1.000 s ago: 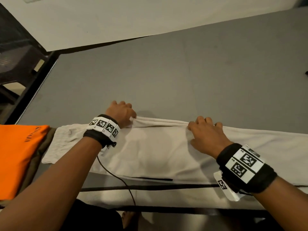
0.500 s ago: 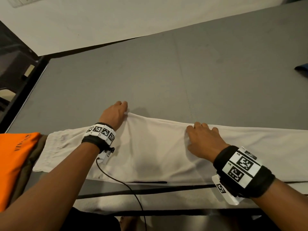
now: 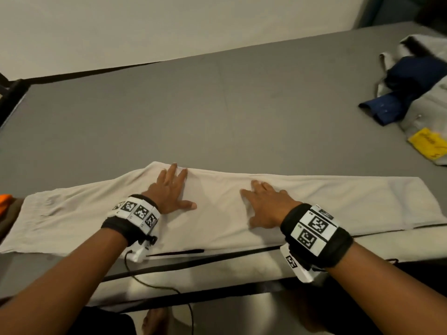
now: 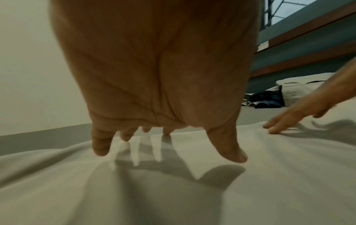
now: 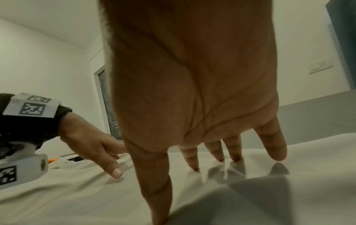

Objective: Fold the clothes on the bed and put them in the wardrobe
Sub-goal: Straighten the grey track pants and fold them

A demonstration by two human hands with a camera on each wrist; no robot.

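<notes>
A long cream-white garment [image 3: 326, 204] lies flat along the near edge of the grey bed [image 3: 217, 117], folded lengthwise. My left hand [image 3: 170, 189] rests on it left of the middle, fingers straight and spread, tips near the far fold edge. My right hand [image 3: 264, 201] lies flat on the cloth a little to the right, fingers spread. The left wrist view shows the left hand [image 4: 163, 141] just above the cream cloth [image 4: 173, 197]. In the right wrist view the right hand [image 5: 221, 152] has its fingertips on the cloth [image 5: 250, 197].
A pile of clothes sits at the bed's far right: a navy garment [image 3: 399, 93], a light grey one [image 3: 433, 102] and a yellow tag [image 3: 428, 145]. An orange item [image 3: 4, 198] peeks in at the left edge. A cable [image 3: 154, 286] hangs from my left wristband.
Both hands have let go of the far edge of the garment and flattened onto the cloth. The view has swung right, bringing the clothes pile in and pushing the orange item out.
</notes>
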